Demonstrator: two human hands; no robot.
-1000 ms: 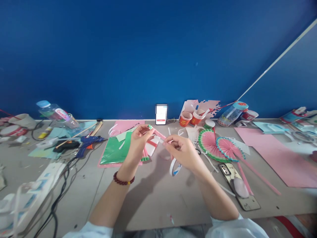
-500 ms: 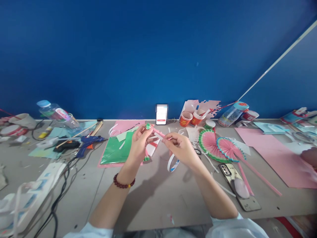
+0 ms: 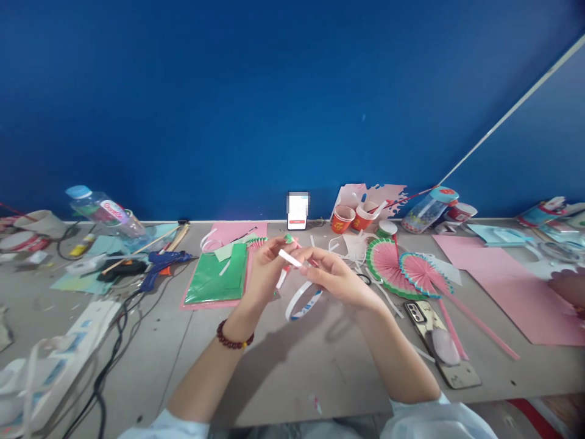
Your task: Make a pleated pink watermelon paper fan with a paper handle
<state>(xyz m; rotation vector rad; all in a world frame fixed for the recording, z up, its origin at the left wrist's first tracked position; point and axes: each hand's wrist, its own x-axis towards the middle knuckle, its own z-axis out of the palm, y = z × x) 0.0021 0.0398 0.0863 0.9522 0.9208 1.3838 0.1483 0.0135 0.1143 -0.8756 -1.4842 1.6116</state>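
Note:
My left hand (image 3: 264,271) is closed on a piece of folded pink paper with a green end (image 3: 289,238), which shows above its fingertips. My right hand (image 3: 338,280) pinches a white tape strip (image 3: 290,258) that crosses in front of the paper towards my left thumb. From my right hand hangs a curled loop of white and blue tape (image 3: 292,306), above the table. The fingers hide most of the folded paper. Behind my left hand lies a green sheet pack (image 3: 214,277) on pink paper.
A phone (image 3: 298,213) stands against the blue wall. Left are a blue glue gun (image 3: 162,263), cables and a power strip (image 3: 86,347). To the right lie pink pleated fans (image 3: 388,265), a patterned phone (image 3: 450,356) and paper cups (image 3: 342,219). Another person's hand (image 3: 567,289) is at far right.
Both hands have drawn closer together. The white strip now points left across the paper, and the hanging tape loop has swung left. The paper's green end has shifted right.

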